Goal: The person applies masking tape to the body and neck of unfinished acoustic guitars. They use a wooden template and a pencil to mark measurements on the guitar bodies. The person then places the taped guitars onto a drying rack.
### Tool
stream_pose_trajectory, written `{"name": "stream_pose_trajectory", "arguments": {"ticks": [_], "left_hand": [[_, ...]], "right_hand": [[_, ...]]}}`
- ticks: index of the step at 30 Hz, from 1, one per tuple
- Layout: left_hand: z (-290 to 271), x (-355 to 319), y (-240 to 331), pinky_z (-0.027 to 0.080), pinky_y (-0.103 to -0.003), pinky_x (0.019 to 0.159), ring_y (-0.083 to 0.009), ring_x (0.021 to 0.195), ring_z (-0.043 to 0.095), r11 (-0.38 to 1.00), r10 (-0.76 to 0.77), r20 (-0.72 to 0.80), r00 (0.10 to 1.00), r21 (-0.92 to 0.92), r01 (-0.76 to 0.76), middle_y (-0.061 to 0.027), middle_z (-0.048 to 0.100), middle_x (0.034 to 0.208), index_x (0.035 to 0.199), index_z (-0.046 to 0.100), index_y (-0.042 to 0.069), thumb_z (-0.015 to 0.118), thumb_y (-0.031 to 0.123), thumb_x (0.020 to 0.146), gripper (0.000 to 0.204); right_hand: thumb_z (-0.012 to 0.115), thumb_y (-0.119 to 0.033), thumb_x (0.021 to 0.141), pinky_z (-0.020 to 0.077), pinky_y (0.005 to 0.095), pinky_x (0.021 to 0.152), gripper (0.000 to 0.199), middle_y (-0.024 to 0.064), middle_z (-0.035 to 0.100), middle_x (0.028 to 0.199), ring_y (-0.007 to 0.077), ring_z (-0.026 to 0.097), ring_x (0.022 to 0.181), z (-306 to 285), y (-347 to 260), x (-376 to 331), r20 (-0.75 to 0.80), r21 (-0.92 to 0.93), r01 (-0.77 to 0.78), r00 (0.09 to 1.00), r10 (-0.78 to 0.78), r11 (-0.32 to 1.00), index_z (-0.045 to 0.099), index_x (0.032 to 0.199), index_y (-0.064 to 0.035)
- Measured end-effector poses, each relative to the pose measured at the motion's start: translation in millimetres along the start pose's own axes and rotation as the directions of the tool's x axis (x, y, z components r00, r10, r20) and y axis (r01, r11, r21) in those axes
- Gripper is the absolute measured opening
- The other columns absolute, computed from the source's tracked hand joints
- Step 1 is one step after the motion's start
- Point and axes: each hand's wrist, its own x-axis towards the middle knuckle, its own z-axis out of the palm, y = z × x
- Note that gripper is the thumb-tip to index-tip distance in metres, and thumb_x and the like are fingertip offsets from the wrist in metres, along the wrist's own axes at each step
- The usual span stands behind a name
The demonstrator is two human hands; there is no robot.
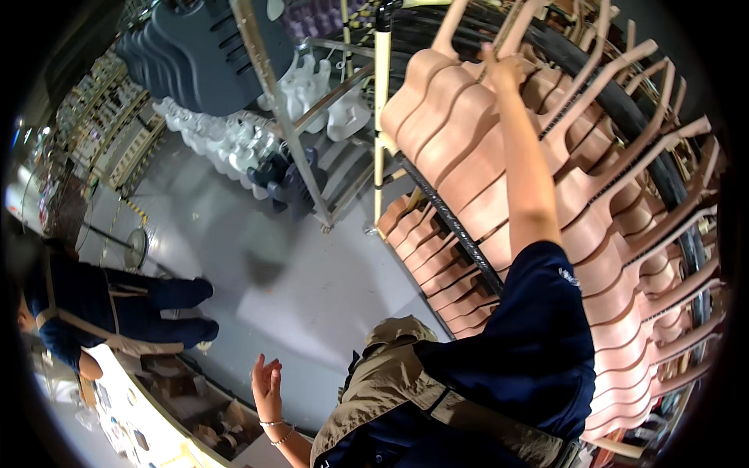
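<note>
A long row of unfinished pinkish-tan electric guitars [460, 148], their bodies packed side by side and necks pointing outward, fills a rack on my right. My right arm stretches far up over this row. At the far end, my right hand [505, 72] is closed around a guitar where its neck meets the body; part of the grip is hidden among the guitars. Down at my lower left, my left hand [268, 390] is raised with loosely bent fingers apart. Nothing is in it, and a bracelet circles its wrist.
A black padded rail [449, 222] runs along the rack, with more bodies [417, 257] on a lower tier. Dark grey [211, 54] and white guitar bodies [222, 140] hang on a metal rack [292, 140] at far left. Another person [117, 304] stands left, beside a bright bench [129, 390].
</note>
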Motion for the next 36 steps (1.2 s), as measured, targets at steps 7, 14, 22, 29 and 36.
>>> {"name": "stream_pose_trajectory", "arguments": {"ticks": [7,14,22,29,36], "left_hand": [[0,-3,-4,0.047,-0.033,0.087,-0.0214,0.099,0.06,0.998,-0.055,0.039,0.998,-0.003,0.055,-0.0158,0.061,0.11,0.132,0.041,0.001,0.06,0.024,0.09,0.051],[13,-7,-32,0.049,-0.032,0.084,-0.0219,0.098,0.063,0.985,-0.003,0.083,0.997,0.175,-0.012,-0.014,0.064,0.106,0.128,0.044,0.002,0.064,0.016,0.086,0.049],[49,-43,13,0.049,-0.035,0.085,-0.0272,0.098,0.062,0.944,0.06,0.03,0.998,0.324,-0.067,-0.0142,0.065,0.104,0.122,0.051,0.005,0.064,0.024,0.086,0.043],[22,-103,73,0.045,-0.041,0.089,-0.0339,0.114,0.05,0.736,0.639,-0.261,0.724,0.481,-0.476,-0.0183,0.047,0.128,0.126,0.053,0.012,0.066,0.008,0.077,0.051],[-61,-227,16,0.037,-0.055,0.098,-0.0419,0.113,0.047,0.719,0.652,-0.597,0.467,0.682,-0.133,-0.028,0.034,0.136,0.12,0.058,0.022,0.071,0.01,0.065,0.058]], "right_hand": [[0.064,-0.044,0.082,0.025,0.0443,0.103,0.083,0.0274,0.037,0.134,0.0377,0.035,0.125,-126,29,-77,-0.407,0.546,0.181,0.911,0.071,0.818,0.029,0.135,0.0094],[0.056,-0.021,0.091,0.038,0.0293,0.094,0.037,0.0085,0.057,0.118,0.0184,0.051,0.108,-118,107,-49,0.287,0.645,-0.116,0.953,-0.1,0.755,0.056,0.12,0.0024],[0.055,-0.042,0.09,0.0481,0.0397,0.071,0.049,0.0208,0.065,0.093,0.0332,0.063,0.085,-214,-97,-136,-0.066,0.287,0.383,0.922,-0.38,0.878,0.053,0.115,0.0002],[0.06,-0.034,0.089,0.046,0.0354,0.074,0.044,0.0206,0.063,0.089,0.0292,0.061,0.081,-227,-240,-362,0.331,0.729,0.33,0.596,-0.731,0.599,0.055,0.108,0.0059],[0.062,-0.036,0.087,0.0478,0.0347,0.074,0.049,0.0181,0.065,0.087,0.0291,0.064,0.079,-299,-299,-630,0.194,0.976,0.064,0.16,-0.968,0.206,0.051,0.108,0.0071]]}}
